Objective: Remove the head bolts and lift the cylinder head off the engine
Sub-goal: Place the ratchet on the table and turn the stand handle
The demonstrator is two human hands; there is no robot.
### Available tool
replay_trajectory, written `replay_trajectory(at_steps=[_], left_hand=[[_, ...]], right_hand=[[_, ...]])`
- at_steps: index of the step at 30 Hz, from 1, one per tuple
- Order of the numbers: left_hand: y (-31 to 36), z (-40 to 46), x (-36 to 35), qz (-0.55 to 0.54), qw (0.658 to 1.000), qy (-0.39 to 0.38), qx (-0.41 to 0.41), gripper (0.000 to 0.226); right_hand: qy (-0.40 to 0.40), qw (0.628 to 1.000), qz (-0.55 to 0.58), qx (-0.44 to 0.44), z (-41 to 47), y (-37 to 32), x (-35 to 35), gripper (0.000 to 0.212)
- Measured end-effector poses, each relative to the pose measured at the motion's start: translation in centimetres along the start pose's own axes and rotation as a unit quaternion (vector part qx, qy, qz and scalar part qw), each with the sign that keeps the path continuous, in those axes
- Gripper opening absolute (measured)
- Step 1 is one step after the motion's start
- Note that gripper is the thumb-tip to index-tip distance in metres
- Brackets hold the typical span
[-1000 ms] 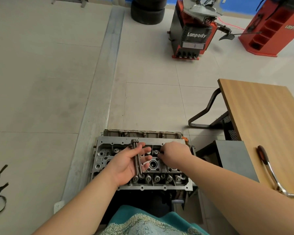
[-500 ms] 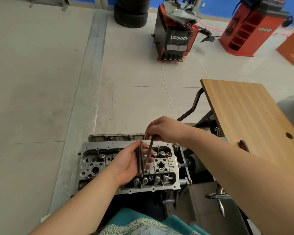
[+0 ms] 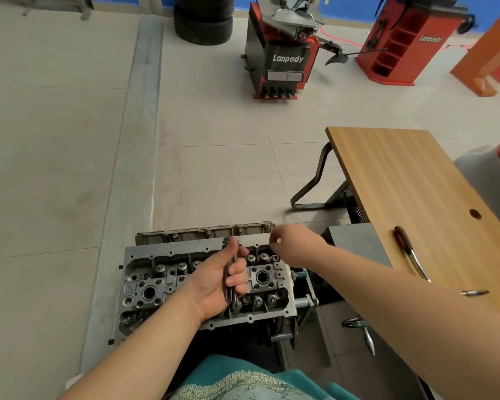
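The grey aluminium cylinder head (image 3: 156, 284) sits on the engine just in front of me, valve springs and bolt holes facing up. Over its middle, my left hand (image 3: 211, 287) grips a bundle of long dark head bolts (image 3: 230, 287), held roughly upright in the palm. My right hand (image 3: 296, 245) hovers at the head's far right corner with its fingers curled. It is blurred, and I cannot tell whether it pinches anything.
A wooden table (image 3: 401, 183) stands to the right with a ratchet wrench (image 3: 409, 252) lying on it. Another tool (image 3: 362, 332) lies on the grey box below. A teal cloth (image 3: 243, 379) covers my lap. A tyre changer (image 3: 283, 53) and stacked tyres (image 3: 202, 21) stand far back.
My right hand drew a bolt out of the head and passed it to my left hand, then moved to the head's far right corner. My left hand now closes round the bundle.
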State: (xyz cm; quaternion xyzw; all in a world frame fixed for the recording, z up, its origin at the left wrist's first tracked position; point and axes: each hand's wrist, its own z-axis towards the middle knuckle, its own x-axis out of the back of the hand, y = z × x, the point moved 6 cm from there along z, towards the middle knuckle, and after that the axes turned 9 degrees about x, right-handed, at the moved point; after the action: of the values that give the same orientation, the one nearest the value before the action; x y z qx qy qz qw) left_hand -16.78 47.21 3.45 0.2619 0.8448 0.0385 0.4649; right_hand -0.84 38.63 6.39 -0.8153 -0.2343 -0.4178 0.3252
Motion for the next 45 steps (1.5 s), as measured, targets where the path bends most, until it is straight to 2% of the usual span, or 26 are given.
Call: replay_trajectory(at_steps=[2, 5, 10, 14, 16, 19, 21, 24, 28, 31, 32, 34, 35, 36, 38, 39, 40, 42, 44, 45], left_hand=[[0.0, -0.6, 0.2, -0.001, 1.0, -0.001, -0.009, 0.046], [0.2, -1.5, 1.1, 0.028, 0.998, 0.046, -0.013, 0.029], [-0.1, -2.3, 2.5, -0.01, 0.998, 0.065, -0.009, 0.035], [-0.3, -2.4, 3.3, -0.029, 0.996, 0.078, -0.004, 0.04], [-0.2, -2.6, 3.7, -0.022, 0.996, 0.091, -0.005, 0.044], [0.6, -2.9, 4.0, 0.01, 0.993, 0.116, -0.015, 0.052], [1.3, -2.9, 3.6, 0.029, 0.993, 0.112, -0.017, 0.053], [1.7, -2.7, 1.5, 0.038, 0.997, 0.063, 0.011, 0.045], [0.8, -2.7, -1.7, 0.056, 0.996, -0.017, 0.061, 0.037], [-0.6, -2.3, -3.2, 0.133, 0.988, -0.002, 0.077, 0.024], [-1.2, -2.0, -3.4, 0.162, 0.984, 0.017, 0.074, 0.024], [-2.4, -1.2, -3.9, 0.213, 0.974, 0.044, 0.068, 0.024], [-3.1, -0.9, -4.3, 0.241, 0.967, 0.048, 0.065, 0.027], [-4.0, -0.5, -4.8, 0.275, 0.958, 0.047, 0.066, 0.029], [-6.2, 0.4, -6.5, 0.371, 0.925, 0.042, 0.066, 0.032], [-7.3, 1.2, -7.2, 0.458, 0.886, 0.05, 0.054, 0.033], [-8.5, 2.2, -8.1, 0.567, 0.821, 0.062, 0.036, 0.032], [-11.2, 4.7, -10.7, 0.751, 0.656, 0.074, 0.0, 0.034], [-14.3, 7.4, -13.6, 0.839, 0.54, 0.068, 0.004, 0.035], [-15.7, 8.6, -15.3, 0.875, 0.48, 0.054, 0.008, 0.035]], right_hand=[[-0.074, 0.994, -0.078, -0.008, 0.3, 1.1, -2.5, 0.028], [-0.089, 0.988, -0.128, -0.011, 0.9, 1.6, -4.2, 0.03], [-0.086, 0.982, -0.169, -0.001, 1.5, 1.3, -4.1, 0.018], [-0.083, 0.986, -0.146, 0.008, 1.3, 0.5, -2.2, 0.006], [-0.081, 0.989, -0.123, 0.021, 0.9, -0.2, -0.4, 0.007], [-0.013, 0.998, -0.05, 0.047, -0.1, -2.1, 4.0, 0.012], [0.025, 0.995, 0.083, 0.053, -0.9, -3.5, 6.5, 0.017], [0.015, 0.971, 0.234, 0.048, -2.4, -5.7, 6.9, 0.03], [0.038, 0.946, 0.319, 0.043, -4.7, -7.0, 4.4, 0.026], [0.126, 0.936, 0.328, 0.026, -6.8, -6.4, 1.8, 0.018], [0.17, 0.933, 0.318, 0.013, -7.6, -6.1, 0.9, 0.023], [0.25, 0.912, 0.324, -0.031, -9.4, -5.0, -1.3, 0.05], [0.269, 0.891, 0.359, -0.071, -10.4, -4.1, -2.8, 0.067], [0.268, 0.853, 0.433, -0.116, -11.4, -3.0, -4.4, 0.081], [0.22, 0.743, 0.599, -0.201, -13.2, -0.8, -8.1, 0.104], [0.195, 0.688, 0.663, -0.222, -14.1, 0.2, -9.4, 0.106], [0.187, 0.636, 0.712, -0.232, -15.3, 1.3, -10.2, 0.098], [0.206, 0.515, 0.787, -0.271, -17.1, 4.1, -12.0, 0.073], [0.239, 0.393, 0.839, -0.289, -18.7, 6.7, -13.0, 0.06], [0.259, 0.351, 0.852, -0.29, -19.6, 8.1, -13.0, 0.057]])
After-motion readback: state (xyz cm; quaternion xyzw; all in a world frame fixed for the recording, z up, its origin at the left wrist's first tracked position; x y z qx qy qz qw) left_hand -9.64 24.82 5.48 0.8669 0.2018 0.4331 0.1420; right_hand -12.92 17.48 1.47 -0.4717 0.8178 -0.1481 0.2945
